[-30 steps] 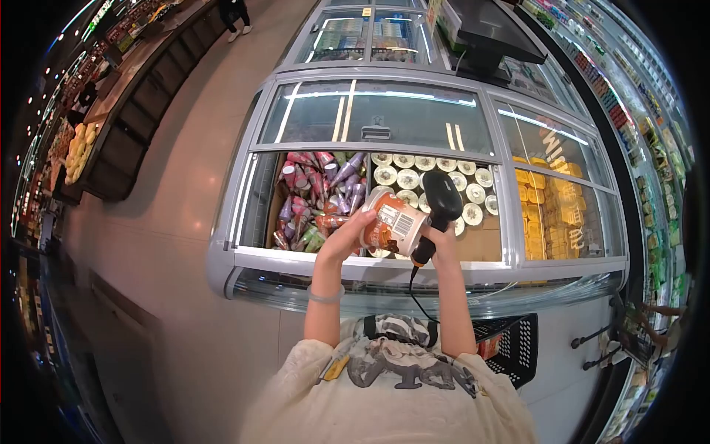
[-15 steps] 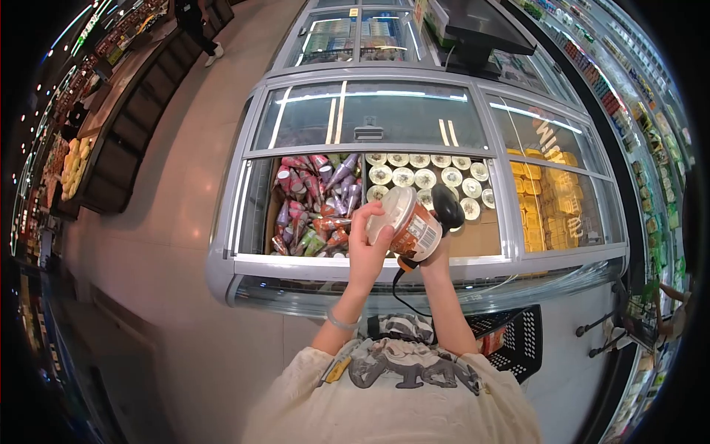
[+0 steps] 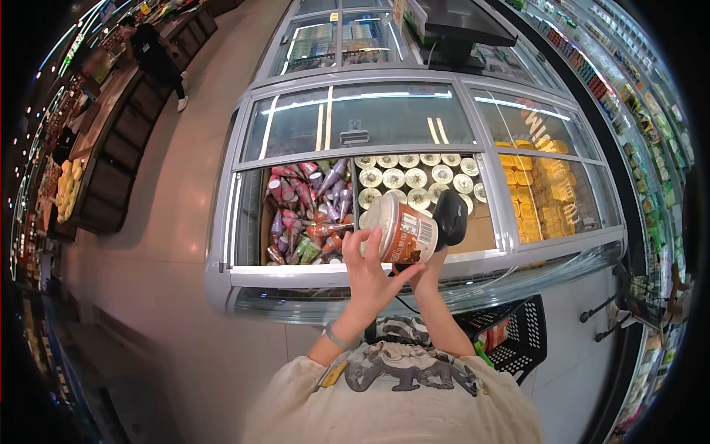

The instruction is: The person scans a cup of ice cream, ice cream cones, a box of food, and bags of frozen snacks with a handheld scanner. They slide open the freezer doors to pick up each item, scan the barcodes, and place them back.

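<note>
My left hand [image 3: 366, 270] is closed around a lidded tub [image 3: 399, 238] with a white lid and an orange-brown label. The tub is tipped on its side, its printed barcode turned toward the scanner. In my right hand [image 3: 429, 270] is a black handheld barcode scanner [image 3: 452, 219], its head close to the barcode side of the tub. The tub hides most of the right fingers and the scanner's handle. Beneath both hands, the open part of the chest freezer [image 3: 340, 279] shows wrapped ice cream cones [image 3: 310, 203] at left and round white-lidded tubs [image 3: 416, 177] at right.
A sliding glass lid [image 3: 362, 122] covers the freezer's far half. Yellow packs [image 3: 536, 185] fill the right section. A black basket [image 3: 521, 344] with packages is by my right side. A person [image 3: 155, 55] is in the far-left aisle, near a produce counter [image 3: 122, 140].
The tub has turned so its label and barcode show more fully, and my left thumb has moved to its underside. The scanner is more upright. The far person shows more fully.
</note>
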{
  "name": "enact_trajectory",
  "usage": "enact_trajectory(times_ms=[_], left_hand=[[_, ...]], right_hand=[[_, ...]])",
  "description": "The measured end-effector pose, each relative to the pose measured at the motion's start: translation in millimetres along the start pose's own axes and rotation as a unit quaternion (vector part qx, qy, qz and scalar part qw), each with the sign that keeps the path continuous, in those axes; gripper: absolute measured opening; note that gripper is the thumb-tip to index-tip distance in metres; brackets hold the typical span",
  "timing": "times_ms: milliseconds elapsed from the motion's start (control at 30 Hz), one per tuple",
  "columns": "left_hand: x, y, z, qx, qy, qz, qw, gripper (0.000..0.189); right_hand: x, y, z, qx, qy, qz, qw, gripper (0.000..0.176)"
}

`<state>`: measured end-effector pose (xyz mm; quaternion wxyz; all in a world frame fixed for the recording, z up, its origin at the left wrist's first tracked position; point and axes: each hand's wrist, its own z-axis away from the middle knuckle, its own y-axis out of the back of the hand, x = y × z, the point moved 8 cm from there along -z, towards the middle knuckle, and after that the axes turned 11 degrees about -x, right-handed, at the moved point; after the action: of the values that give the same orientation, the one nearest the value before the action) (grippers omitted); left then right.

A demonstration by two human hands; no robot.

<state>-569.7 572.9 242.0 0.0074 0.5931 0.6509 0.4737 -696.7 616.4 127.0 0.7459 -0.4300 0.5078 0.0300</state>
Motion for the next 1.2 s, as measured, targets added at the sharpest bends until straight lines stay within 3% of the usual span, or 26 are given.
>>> enact_trajectory(times_ms=[133,200,300,467,567,600,733,833,900,967,1200], left_hand=[[2,-2,-2,-0.029,-0.025,-0.029,0.999,0.101],[1,0,-5,-0.034,0.002,0.001,0.999,0.102],[-2,4,-9,-0.014,0.038,0.039,0.998,0.104],[-18,9,-5,0.017,0.077,0.071,0.994,0.101],[-38,9,-4,0.006,0.081,0.140,0.987,0.099],[-45,10,-3,0.017,0.078,0.153,0.985,0.099],[-67,23,1,-0.006,-0.005,0.079,0.997,0.097],[-87,20,8,-0.045,-0.009,0.016,0.999,0.095],[-88,22,9,-0.046,-0.002,0.013,0.999,0.093],[-87,22,10,-0.058,-0.016,-0.014,0.998,0.094],[-88,23,11,-0.053,-0.028,-0.014,0.998,0.098]], right_hand=[[0,8,7,0.082,0.010,0.061,0.995,0.030],[-2,9,9,0.097,0.029,0.055,0.993,0.032],[0,5,8,0.024,0.077,0.019,0.997,0.034],[-13,-10,14,0.003,0.161,0.231,0.960,0.022],[-8,-9,14,-0.049,0.134,0.297,0.944,0.022],[-18,-19,15,-0.054,0.113,0.254,0.959,0.017],[-17,-15,22,-0.219,-0.061,0.186,0.956,0.019],[-18,-20,51,-0.316,-0.198,0.129,0.919,0.027],[-24,-27,66,-0.341,-0.207,0.160,0.903,0.035],[-20,-32,77,-0.349,-0.268,0.157,0.884,0.033],[-9,-35,76,-0.347,-0.303,0.141,0.876,0.029]])
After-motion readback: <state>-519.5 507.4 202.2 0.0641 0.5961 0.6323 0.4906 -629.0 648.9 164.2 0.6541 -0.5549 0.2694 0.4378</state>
